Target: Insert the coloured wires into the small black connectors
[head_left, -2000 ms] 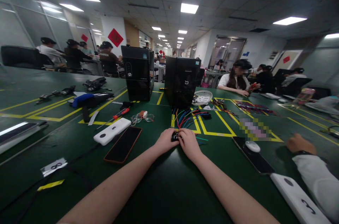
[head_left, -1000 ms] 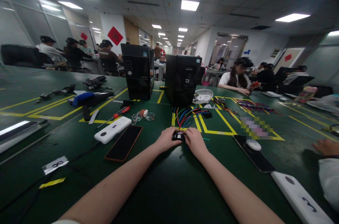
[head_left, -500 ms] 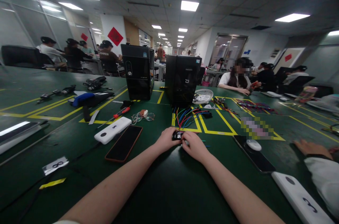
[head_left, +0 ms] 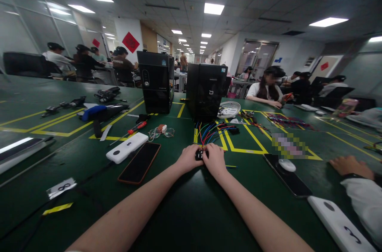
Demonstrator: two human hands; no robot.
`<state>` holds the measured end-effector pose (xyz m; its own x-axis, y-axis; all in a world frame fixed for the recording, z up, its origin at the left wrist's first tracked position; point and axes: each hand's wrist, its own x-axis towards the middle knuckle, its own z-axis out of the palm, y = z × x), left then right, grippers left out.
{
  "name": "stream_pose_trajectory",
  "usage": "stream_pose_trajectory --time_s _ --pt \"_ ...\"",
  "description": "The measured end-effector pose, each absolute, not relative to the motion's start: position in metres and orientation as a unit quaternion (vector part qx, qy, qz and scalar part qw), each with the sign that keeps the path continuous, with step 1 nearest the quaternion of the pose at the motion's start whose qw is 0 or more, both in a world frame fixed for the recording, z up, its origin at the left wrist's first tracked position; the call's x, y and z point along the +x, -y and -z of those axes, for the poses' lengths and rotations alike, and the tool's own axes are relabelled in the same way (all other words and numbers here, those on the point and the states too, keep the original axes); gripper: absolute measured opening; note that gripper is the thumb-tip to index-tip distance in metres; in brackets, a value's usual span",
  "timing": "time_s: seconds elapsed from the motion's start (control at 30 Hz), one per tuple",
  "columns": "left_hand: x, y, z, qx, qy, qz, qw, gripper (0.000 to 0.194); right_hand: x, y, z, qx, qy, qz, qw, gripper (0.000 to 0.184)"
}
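Between my two hands sits a small black part [head_left: 199, 155] with pale spots, its exact kind too small to make out. My left hand [head_left: 190, 157] grips it from the left, fingers curled. From the other side my right hand [head_left: 215, 159] closes on it, thumb against its edge. Just beyond the fingertips, red, blue, green and black wires [head_left: 209, 132] fan out over the green table [head_left: 191, 212]. Some wire ends poke out to the right of my right hand. Fingers hide much of the part.
Two black computer towers [head_left: 205, 93] stand behind the wires, a white basket [head_left: 229, 109] beside them. A phone [head_left: 140, 162], a white power bank [head_left: 127, 147], glasses [head_left: 161, 132] and a screwdriver [head_left: 134, 128] lie left. A neighbour's hand [head_left: 352, 166] rests far right, near another phone [head_left: 286, 174].
My right hand has turned and shifted slightly, its fingers now reaching forward over the black part. The part is tilted differently between my hands. Wire ends beside my right hand have shifted.
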<state>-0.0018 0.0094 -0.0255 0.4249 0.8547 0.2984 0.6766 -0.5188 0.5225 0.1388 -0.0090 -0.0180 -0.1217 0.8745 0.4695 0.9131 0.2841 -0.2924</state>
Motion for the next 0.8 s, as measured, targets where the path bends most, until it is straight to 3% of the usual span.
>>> stream_pose_trajectory --time_s 0.37,0.8 --pt "-0.002 -0.011 0.029 0.836 -0.455 -0.264 0.155 0.040 0.135 0.002 0.032 -0.629 0.690 -0.073 0.350 0.013" --pt "-0.003 -0.011 0.026 0.845 -0.456 -0.232 0.158 0.044 0.139 -0.001 0.022 -0.658 0.663 -0.169 0.314 0.011"
